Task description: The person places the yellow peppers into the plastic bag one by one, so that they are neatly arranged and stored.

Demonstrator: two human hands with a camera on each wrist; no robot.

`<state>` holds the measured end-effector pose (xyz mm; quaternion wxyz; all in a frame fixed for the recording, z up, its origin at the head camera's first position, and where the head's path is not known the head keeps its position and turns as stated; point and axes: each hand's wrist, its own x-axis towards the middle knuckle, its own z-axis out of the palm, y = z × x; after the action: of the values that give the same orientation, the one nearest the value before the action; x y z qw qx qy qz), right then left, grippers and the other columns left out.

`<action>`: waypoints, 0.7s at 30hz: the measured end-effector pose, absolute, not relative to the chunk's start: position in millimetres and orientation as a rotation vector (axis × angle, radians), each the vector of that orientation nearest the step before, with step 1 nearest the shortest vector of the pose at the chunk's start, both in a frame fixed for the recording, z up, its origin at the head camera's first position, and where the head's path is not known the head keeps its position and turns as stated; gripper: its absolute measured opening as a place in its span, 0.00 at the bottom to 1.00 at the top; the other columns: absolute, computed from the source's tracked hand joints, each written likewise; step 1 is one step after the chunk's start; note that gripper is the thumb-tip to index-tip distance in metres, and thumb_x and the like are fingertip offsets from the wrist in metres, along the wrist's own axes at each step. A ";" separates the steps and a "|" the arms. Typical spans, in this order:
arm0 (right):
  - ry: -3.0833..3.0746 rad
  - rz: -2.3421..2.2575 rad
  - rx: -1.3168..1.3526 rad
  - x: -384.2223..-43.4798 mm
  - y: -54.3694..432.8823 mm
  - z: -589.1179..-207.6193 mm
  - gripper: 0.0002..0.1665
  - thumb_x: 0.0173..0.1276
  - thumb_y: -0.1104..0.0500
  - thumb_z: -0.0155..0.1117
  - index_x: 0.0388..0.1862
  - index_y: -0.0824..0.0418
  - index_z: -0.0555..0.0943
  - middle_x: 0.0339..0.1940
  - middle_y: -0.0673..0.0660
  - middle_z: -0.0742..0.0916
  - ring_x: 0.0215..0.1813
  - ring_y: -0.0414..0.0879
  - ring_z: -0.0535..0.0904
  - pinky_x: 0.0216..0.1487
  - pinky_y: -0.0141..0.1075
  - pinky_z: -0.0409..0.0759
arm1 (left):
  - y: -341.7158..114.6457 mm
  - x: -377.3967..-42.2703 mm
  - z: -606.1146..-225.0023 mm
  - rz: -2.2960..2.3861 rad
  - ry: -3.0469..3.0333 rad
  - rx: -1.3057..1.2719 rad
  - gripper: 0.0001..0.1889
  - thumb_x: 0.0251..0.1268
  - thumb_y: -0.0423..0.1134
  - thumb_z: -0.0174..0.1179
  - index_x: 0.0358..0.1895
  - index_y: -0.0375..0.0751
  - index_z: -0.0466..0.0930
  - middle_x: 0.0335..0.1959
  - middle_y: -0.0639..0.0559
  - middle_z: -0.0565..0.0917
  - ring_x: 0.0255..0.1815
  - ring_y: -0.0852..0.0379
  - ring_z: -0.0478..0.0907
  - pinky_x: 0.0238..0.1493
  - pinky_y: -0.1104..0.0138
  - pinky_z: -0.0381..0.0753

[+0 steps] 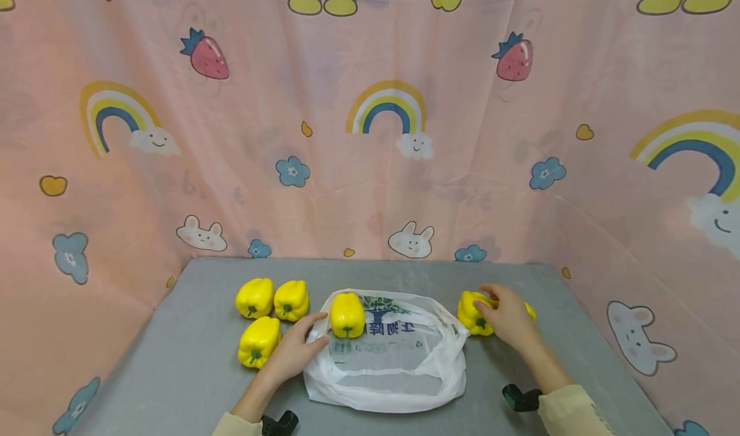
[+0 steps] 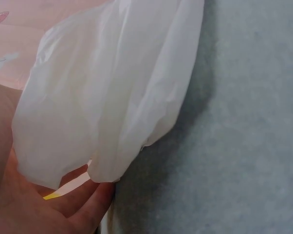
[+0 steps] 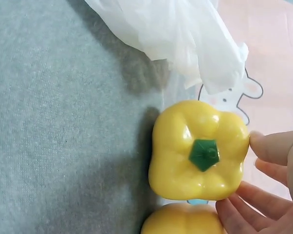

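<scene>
A white plastic bag [image 1: 384, 384] with green print lies spread at the middle of the table, its mouth open. One yellow bell pepper [image 1: 347, 316] shows inside the bag's rim at the left. My left hand [image 1: 297, 349] touches the bag's left edge, thumb and fingers apart; in the left wrist view its fingers pass behind the white plastic [image 2: 102, 97]. To the right of the bag, my right hand [image 1: 509, 317] holds another yellow bell pepper [image 3: 200, 151] between thumb and fingers, its green stem facing the right wrist camera.
Three yellow bell peppers [image 1: 259, 341] sit together left of the bag, close to my left hand. Another pepper [image 1: 530, 311] is partly hidden behind my right hand. The grey table [image 1: 173, 352] meets a pink patterned curtain [image 1: 358, 198] at the back and sides.
</scene>
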<state>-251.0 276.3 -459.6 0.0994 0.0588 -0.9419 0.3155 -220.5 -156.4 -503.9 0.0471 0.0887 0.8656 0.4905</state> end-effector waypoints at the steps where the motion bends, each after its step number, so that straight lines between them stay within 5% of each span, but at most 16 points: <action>1: -2.781 0.931 0.173 -250.9 275.8 -460.2 0.26 0.74 0.59 0.65 0.62 0.75 0.76 0.60 0.75 0.80 0.59 0.70 0.77 0.58 0.62 0.78 | -156.4 -220.4 -503.8 1.498 2.640 0.271 0.27 0.74 0.44 0.61 0.72 0.42 0.71 0.73 0.38 0.70 0.74 0.35 0.65 0.70 0.39 0.65; 21: -2.895 0.952 0.252 -250.9 263.4 -462.2 0.33 0.72 0.52 0.66 0.67 0.73 0.73 0.65 0.74 0.77 0.65 0.70 0.73 0.63 0.64 0.73 | -155.7 -218.3 -502.8 1.494 2.644 0.252 0.27 0.73 0.45 0.62 0.72 0.42 0.71 0.73 0.39 0.70 0.74 0.36 0.64 0.70 0.38 0.64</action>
<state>-250.9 263.4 -462.2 0.0420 0.0823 -0.9458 0.3112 -218.3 -155.7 -502.8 0.0473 0.0826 0.8667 0.4896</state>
